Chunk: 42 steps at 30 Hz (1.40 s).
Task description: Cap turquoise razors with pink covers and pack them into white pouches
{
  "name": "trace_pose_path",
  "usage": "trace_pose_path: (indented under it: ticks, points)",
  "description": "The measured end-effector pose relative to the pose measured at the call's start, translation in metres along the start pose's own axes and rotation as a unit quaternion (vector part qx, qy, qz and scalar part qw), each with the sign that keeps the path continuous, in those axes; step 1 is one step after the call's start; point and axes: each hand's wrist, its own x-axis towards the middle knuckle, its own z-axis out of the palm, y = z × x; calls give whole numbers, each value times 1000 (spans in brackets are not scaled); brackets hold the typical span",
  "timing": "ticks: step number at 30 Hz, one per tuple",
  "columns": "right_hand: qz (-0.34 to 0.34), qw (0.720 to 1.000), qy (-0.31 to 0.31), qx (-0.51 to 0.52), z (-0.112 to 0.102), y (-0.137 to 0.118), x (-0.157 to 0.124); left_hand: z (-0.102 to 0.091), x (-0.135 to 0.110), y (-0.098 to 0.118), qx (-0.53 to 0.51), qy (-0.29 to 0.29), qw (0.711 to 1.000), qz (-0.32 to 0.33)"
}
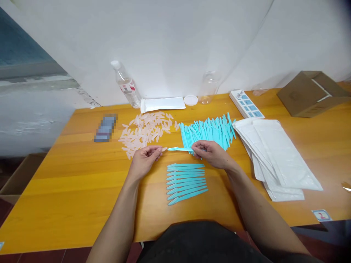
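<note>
My right hand (210, 153) pinches the handle of a teal plastic razor (179, 149) that points left, just in front of a fanned pile of teal razors (208, 129). My left hand (145, 159) pinches a pale pink cap (162, 149) near the razor's tip, at the edge of a scattered heap of pink caps (146, 131). Between my forearms lies a neat row of several teal razors (185, 180) on the orange wooden table (76, 182).
A stack of white pouches (276, 157) lies to the right, with a power strip (246, 104) and a cardboard box (312, 93) behind it. A water bottle (126, 86), a white packet (163, 104), a lid (191, 100) and a clear jar (208, 86) stand along the wall.
</note>
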Motion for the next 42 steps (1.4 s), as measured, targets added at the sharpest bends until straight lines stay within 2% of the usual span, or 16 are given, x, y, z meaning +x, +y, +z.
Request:
trace_pose_path:
  ticks: [3, 9, 17, 23, 28, 31, 38, 42]
  points:
    - [-2, 1000, -3, 1, 0, -2, -1, 1, 0, 1, -15, -18, 1000, -11]
    - [15, 1000, 16, 7, -1, -12, -2, 4, 0, -2, -15, -9, 1000, 4]
    - [15, 1000, 7, 14, 2, -14, -2, 12, -2, -2, -42, -45, 998, -10]
    - [18, 1000, 16, 17, -2, -12, -2, 0, -1, -3, -44, -3, 999, 6]
    - [15, 1000, 7, 16, 3, -11, -2, 17, -4, -1, -32, -38, 999, -4]
    - [16, 1000, -7, 9, 6, -7, -2, 24, -5, 0, -23, -40, 999, -9]
    - [-30, 995, -40, -89, 5, -3, -5, 11, -8, 4, 66, -97, 993, 0]
    - [-39, 991, -59, -109, 8, -7, -8, 13, -11, 5, 84, -134, 987, 0]
